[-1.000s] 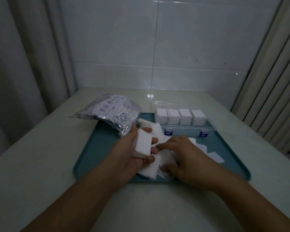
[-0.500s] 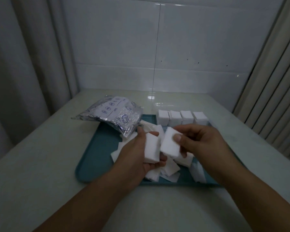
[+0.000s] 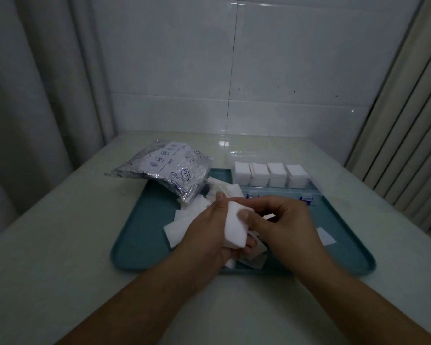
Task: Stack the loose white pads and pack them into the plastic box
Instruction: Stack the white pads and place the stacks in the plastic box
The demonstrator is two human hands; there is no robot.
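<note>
My left hand (image 3: 204, 232) grips a thick stack of white pads (image 3: 234, 229) above the teal tray (image 3: 139, 235). My right hand (image 3: 284, 220) meets it from the right, thumb pressed on the stack's top pad and fingers curled round its far side. Loose white pads (image 3: 182, 220) lie scattered on the tray under and left of both hands, and one lone pad (image 3: 325, 236) lies to the right. The clear plastic box (image 3: 284, 192) with blue latches stands at the tray's back right, its lid open, with several pad stacks (image 3: 269, 174) in a row inside.
A silver foil pouch (image 3: 169, 170) with blue print lies over the tray's back left corner and onto the pale table (image 3: 60, 245). A tiled wall stands behind the table. Curtains hang at the left and right.
My right hand has brought its pad leftward onto the stack held in my left hand. The two separate white bundles are now one. Both hands sit slightly lower over the tray.
</note>
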